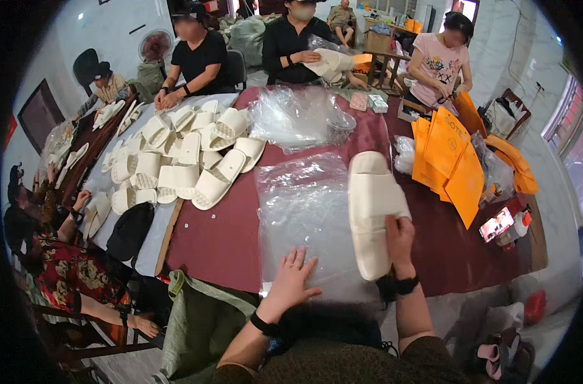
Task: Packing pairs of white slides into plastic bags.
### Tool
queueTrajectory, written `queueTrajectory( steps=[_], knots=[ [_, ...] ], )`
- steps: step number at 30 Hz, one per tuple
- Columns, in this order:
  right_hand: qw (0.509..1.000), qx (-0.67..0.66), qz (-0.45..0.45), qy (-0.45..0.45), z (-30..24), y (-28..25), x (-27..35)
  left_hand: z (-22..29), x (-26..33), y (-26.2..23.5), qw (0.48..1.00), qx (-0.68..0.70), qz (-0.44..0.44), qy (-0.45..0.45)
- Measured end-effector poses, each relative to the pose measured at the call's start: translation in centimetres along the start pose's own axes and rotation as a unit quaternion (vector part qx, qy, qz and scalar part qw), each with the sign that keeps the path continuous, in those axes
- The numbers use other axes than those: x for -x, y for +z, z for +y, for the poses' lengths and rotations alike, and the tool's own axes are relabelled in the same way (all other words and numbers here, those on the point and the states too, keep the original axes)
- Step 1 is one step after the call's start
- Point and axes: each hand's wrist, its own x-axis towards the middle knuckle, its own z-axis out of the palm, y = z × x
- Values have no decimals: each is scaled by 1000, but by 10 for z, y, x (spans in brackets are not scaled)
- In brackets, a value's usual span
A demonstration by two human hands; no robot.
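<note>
My right hand [400, 240] grips a pair of cream slippers [371, 205], held sole-out above the dark red table [221, 230]. My left hand [290, 278] lies flat, fingers spread, on a stack of clear plastic bags [301, 211] at the table's near edge. The slippers hang just right of that stack.
A heap of cream slippers [189, 153] covers the table's left part. More clear bags [298, 115] lie in the middle, orange paper bags [448, 157] to the right. A phone [496, 224] sits at the right edge. Several people sit or stand around the table; a green sack [199, 320] is at my left.
</note>
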Motion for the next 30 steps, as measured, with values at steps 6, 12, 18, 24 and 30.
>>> queueTrajectory(
  steps=[6, 12, 18, 24, 30],
  knots=[
    [990, -130, 4, 52, 5, -88, 53, 2, -14, -17, 999, -2, -25, 25],
    [979, -194, -4, 69, -5, -124, 106, 8, -25, -2, 998, 35, 59, 8],
    [985, -118, -98, 74, -25, -133, 124, 13, -27, -1, 988, 118, 93, -42],
    [990, -45, -134, 23, -18, -123, 125, 24, -26, -7, 992, 110, 61, -15],
    [980, -39, -195, 32, -24, -114, 126, 18, -25, 0, 992, 101, 77, 5]
  ],
)
